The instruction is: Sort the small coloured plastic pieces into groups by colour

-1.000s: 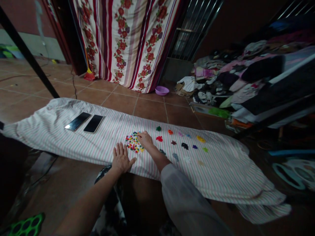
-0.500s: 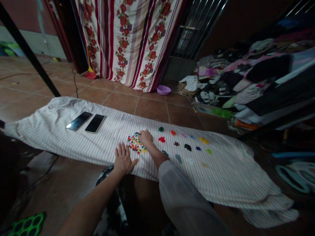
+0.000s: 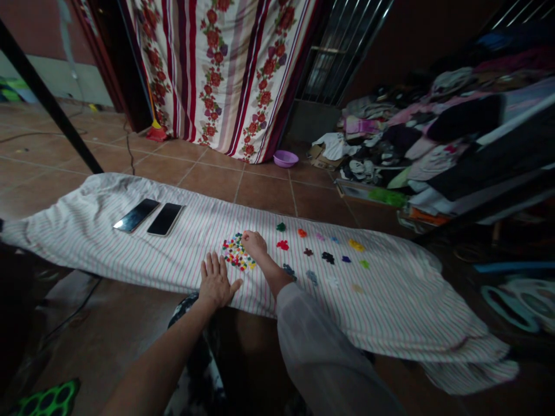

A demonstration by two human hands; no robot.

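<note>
Dozens of mixed colored pieces [image 3: 236,255] lie on a striped cloth [image 3: 390,306], the left hand [image 3: 215,285] spread flat just beside them, its grip released. At their edge, the right hand [image 3: 255,245] curls its fingers; whether its grip holds a piece cannot be told. Single-color clusters [image 3: 328,257] sit rightward.

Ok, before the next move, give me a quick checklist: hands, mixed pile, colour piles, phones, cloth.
1. Left hand spread, palm down on the cloth: ok.
2. Right hand at the mixed pile: ok, at its right side.
3. Piece in the right hand: cannot tell, too small to see.
4. Red pile and black pile apart: ok.
5. Two phones away from both hands: ok, lying farther left.
6. Cloth smooth throughout: not ok, creased near its left end.
</note>
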